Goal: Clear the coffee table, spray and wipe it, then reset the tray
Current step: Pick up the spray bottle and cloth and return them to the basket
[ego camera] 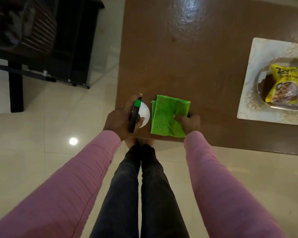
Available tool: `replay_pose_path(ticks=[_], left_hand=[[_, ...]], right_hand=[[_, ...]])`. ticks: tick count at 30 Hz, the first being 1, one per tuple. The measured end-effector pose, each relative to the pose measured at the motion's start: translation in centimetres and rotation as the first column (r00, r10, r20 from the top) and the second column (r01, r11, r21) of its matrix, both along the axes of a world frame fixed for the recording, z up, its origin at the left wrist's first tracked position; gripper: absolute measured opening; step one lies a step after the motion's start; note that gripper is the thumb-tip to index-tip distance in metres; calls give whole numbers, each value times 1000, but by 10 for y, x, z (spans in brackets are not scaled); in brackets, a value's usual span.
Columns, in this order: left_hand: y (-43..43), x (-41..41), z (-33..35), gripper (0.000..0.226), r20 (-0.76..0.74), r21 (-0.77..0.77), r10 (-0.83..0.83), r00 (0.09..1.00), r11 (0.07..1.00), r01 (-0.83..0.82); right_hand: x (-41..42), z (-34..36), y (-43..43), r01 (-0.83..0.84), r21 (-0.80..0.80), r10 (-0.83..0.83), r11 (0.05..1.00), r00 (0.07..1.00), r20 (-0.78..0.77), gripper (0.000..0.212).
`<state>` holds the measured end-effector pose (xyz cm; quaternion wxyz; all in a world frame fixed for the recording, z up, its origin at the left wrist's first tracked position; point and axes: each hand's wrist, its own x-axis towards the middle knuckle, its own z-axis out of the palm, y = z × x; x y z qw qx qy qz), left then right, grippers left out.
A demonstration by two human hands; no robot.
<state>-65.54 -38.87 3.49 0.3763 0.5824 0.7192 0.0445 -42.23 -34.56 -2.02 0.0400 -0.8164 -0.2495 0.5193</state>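
I look straight down at the near left corner of a brown coffee table (pixel 187 66). My left hand (pixel 119 121) grips a white spray bottle (pixel 144 115) with a black and green trigger head, standing at the table's near edge. Right beside it lies a folded green cloth (pixel 167 114), and my right hand (pixel 189 122) pinches its near right corner. A pale speckled tray (pixel 251 79) sits at the right, cut off by the frame. On it a clear glass bowl (pixel 263 86) holds a yellow snack packet (pixel 280 85).
Dark furniture (pixel 41 40) with a black frame stands on the left, across a strip of cream floor tiles (pixel 58 134). My legs in dark trousers (pixel 144 186) stand close to the table's near edge. A bright light reflection shines on the far tabletop.
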Motion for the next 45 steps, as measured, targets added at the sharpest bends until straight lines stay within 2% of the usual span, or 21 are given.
replay_pose_path(ticks=[3, 7, 11, 18, 25, 34, 37, 45], left_hand=[[0, 4, 10, 69, 25, 14, 13, 1000, 1000, -13], [-4, 2, 34, 58, 75, -41, 88, 993, 996, -85], [-12, -12, 70, 63, 43, -100, 188, 981, 978, -183], [-33, -55, 143, 64, 92, -39, 367, 926, 930, -365], [-44, -127, 177, 61, 207, -17, 487, 849, 869, -494], [-36, -266, 199, 66, 243, 9, 451, 859, 884, -467], [-27, -312, 200, 66, 261, 31, 420, 869, 896, -443], [22, -403, 193, 73, 264, 74, 399, 878, 899, -431]], right_hand=[[-5, 12, 1, 8, 1, -8, 1000, 999, -42, 43], [-15, 49, 3, -32, 40, 36, 999, 994, -105, 40], [-28, 106, 5, -7, 77, 20, 997, 985, -174, 45], [-72, 191, -1, -72, 118, 93, 990, 978, -185, 45], [-148, 228, 0, -77, 168, 111, 983, 972, -205, 38], [-291, 243, 0, -90, 205, 122, 975, 981, -151, 40], [-335, 245, 5, -44, 227, 87, 973, 980, -180, 42], [-420, 242, 35, -48, 206, 102, 977, 960, -259, 44]])
